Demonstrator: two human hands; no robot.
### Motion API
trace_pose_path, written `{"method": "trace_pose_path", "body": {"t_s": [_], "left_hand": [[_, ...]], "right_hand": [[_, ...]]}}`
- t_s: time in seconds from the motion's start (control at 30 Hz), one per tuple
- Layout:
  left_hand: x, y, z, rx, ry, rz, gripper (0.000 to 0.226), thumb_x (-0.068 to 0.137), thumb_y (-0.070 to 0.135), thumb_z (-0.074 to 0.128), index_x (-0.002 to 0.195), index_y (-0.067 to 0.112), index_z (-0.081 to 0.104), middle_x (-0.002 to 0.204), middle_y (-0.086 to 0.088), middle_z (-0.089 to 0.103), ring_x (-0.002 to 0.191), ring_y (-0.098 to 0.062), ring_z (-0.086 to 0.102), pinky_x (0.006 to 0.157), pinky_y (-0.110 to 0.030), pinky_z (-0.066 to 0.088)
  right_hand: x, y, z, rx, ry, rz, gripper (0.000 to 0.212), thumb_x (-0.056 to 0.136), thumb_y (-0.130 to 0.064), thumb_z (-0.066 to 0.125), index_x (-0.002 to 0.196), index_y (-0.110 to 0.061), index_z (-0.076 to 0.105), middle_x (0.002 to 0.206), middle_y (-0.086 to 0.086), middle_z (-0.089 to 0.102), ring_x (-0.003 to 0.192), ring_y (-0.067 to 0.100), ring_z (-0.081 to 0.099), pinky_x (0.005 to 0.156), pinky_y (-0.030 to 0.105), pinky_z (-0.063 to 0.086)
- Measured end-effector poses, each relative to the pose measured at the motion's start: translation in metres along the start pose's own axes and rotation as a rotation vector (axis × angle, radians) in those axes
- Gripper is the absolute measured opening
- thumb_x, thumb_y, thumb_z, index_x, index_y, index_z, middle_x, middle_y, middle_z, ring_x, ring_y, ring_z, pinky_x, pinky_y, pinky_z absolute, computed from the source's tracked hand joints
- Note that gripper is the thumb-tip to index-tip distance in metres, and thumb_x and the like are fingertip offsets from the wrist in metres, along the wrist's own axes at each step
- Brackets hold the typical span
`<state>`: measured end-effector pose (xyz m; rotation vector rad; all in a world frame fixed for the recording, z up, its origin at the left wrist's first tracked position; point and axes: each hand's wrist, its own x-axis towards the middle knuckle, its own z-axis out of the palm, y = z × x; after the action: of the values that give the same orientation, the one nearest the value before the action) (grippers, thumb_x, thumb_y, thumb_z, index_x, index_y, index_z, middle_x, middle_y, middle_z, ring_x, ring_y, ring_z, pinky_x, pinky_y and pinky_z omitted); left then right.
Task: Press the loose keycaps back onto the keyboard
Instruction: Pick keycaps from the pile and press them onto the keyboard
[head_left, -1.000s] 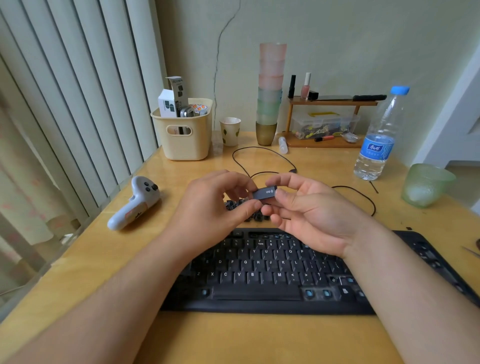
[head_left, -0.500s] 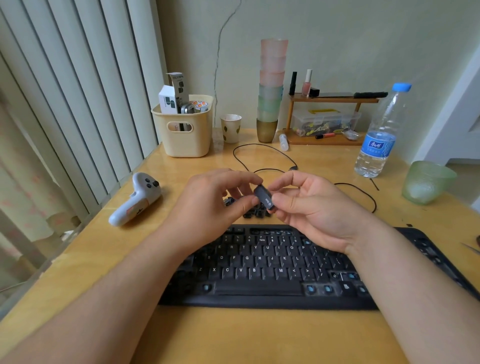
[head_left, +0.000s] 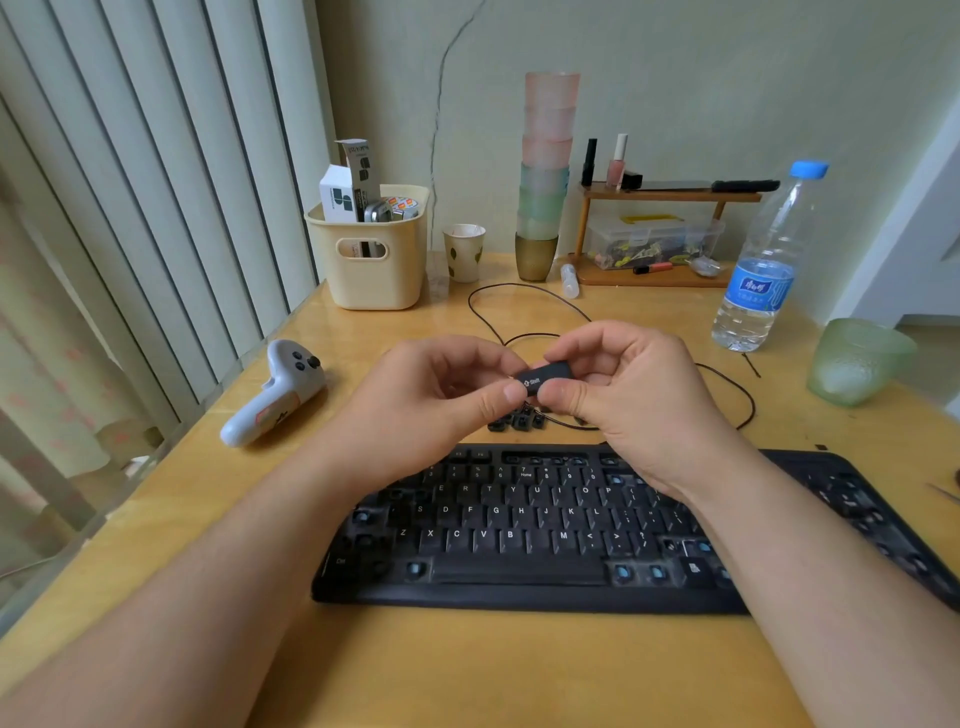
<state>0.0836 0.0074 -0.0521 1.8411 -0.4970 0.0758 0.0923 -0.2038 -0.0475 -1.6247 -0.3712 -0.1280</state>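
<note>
Shift keycap (head_left: 543, 375) pinched at its ends between left hand (head_left: 436, 400) and right hand (head_left: 631, 395), legend up, held above bench (head_left: 467, 670) behind keyboard (head_left: 545, 540). Loose keycaps (head_left: 517, 420) heaped on bench just below, beside black cable (head_left: 519, 291). Several bare blue switch sockets on keyboard.

Your keyboard (head_left: 519, 535) is matt black plastic, its caps dull with dust. Under it, the table (head_left: 467, 670) shows glossy yellow wood grain. Behind the keyboard, the Shift keycap (head_left: 543, 375) looks like smooth black plastic, the basket (head_left: 379, 270) like matt cream plastic, and the stacked cups (head_left: 545, 156) frosted. Right of the keyboard, the water bottle (head_left: 761, 270) is clear, shiny plastic.
</note>
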Motion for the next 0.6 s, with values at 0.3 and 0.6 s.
{"method": "trace_pose_path", "body": {"t_s": [0.3, 0.6], "left_hand": [[0.002, -0.004, -0.007, 0.026, -0.002, -0.118, 0.011, 0.091, 0.011, 0.079, 0.101, 0.015, 0.077, 0.091, -0.008, 0.079, 0.075, -0.013, 0.068, 0.073, -0.025, 0.053], [-0.001, 0.01, -0.031, 0.136, -0.141, -0.255, 0.011, 0.09, 0.011, 0.078, 0.1, 0.015, 0.079, 0.089, -0.01, 0.073, 0.078, -0.017, 0.056, 0.078, -0.033, 0.048]], "right_hand": [[-0.005, 0.001, 0.003, -0.506, -0.025, -0.106, 0.024, 0.075, -0.017, 0.091, 0.087, -0.033, 0.078, 0.082, -0.012, 0.075, 0.079, 0.007, 0.071, 0.077, 0.026, 0.058], [-0.009, -0.007, 0.018, -0.821, -0.135, -0.301, 0.012, 0.084, -0.032, 0.082, 0.096, -0.034, 0.079, 0.085, -0.015, 0.068, 0.078, 0.004, 0.06, 0.076, 0.036, 0.055]]}}
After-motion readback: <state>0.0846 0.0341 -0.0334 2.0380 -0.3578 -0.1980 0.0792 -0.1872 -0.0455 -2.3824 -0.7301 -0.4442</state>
